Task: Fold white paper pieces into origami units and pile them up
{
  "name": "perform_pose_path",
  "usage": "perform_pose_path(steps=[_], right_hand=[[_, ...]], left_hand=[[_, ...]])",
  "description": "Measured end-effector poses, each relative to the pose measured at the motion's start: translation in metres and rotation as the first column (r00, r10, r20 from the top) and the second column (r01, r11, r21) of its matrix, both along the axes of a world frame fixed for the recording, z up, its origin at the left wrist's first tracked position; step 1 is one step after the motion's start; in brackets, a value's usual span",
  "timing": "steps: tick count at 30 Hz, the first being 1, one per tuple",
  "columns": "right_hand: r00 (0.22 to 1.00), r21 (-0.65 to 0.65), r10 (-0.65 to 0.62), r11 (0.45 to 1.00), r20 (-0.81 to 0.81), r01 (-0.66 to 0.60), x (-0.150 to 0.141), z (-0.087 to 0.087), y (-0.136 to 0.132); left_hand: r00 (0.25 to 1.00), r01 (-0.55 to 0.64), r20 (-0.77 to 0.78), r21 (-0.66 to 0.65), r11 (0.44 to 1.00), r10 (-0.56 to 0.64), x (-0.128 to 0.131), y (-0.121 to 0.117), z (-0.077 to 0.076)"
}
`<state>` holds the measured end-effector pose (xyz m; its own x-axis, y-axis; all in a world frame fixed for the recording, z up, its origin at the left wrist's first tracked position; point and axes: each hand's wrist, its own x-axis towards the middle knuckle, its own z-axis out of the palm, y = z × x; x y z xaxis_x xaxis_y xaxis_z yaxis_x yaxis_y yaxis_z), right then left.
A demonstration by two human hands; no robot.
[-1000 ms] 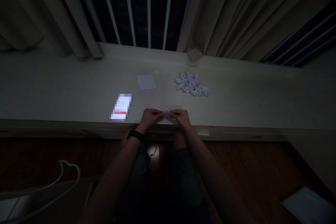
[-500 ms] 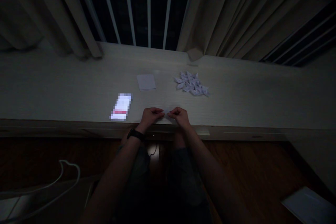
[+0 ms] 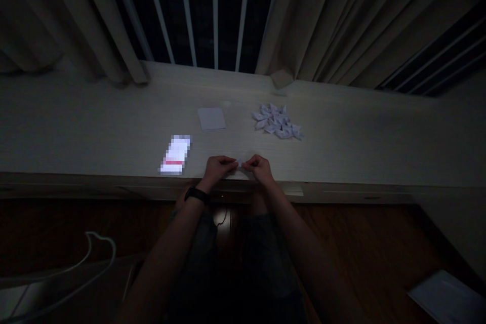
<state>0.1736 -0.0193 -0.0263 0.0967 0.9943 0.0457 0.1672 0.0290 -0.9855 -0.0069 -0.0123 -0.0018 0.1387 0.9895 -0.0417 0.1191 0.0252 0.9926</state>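
Note:
My left hand (image 3: 217, 169) and my right hand (image 3: 258, 168) meet at the near edge of a pale ledge (image 3: 94, 126). Both pinch a small piece of white paper (image 3: 240, 164) between their fingertips; most of it is hidden by the fingers. A dark watch sits on my left wrist. Beyond the hands lies a pile of several small folded white paper pieces (image 3: 277, 121). To its left rests a stack of square white sheets (image 3: 211, 118).
A lit phone screen (image 3: 175, 154) lies on the ledge left of my hands. Curtains (image 3: 341, 20) and a barred dark window (image 3: 212, 10) stand behind. White cables (image 3: 76, 268) lie at lower left, and a white sheet (image 3: 444, 296) on the wooden floor at lower right.
Both hands have drawn slightly closer together over the small paper, which shows less than a second ago. Everything else is unmoved.

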Motion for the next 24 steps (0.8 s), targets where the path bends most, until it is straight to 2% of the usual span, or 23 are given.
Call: perform_pose_path(steps=[6, 9, 14, 24], right_hand=[[1.000, 0.008, 0.006, 1.000, 0.031, -0.006, -0.0012, 0.0028, -0.0020], [0.998, 0.026, 0.052, 0.998, 0.030, -0.053, -0.0021, 0.0070, -0.0023], [0.989, -0.006, 0.149, 0.989, 0.003, -0.149, -0.0050, 0.0094, -0.0005], [0.986, 0.025, 0.164, 0.986, -0.023, -0.164, -0.0063, 0.0084, -0.0029]], left_hand=[[0.999, -0.032, -0.003, -0.027, 0.999, 0.032, 0.0023, -0.0019, 0.0045], [0.999, -0.037, -0.023, -0.015, 0.999, 0.037, 0.0021, -0.0015, 0.0034], [0.998, -0.004, -0.055, 0.010, 1.000, 0.005, 0.0014, -0.0002, -0.0010], [0.997, 0.061, -0.043, 0.000, 0.998, -0.061, 0.0030, -0.0016, 0.0010]])
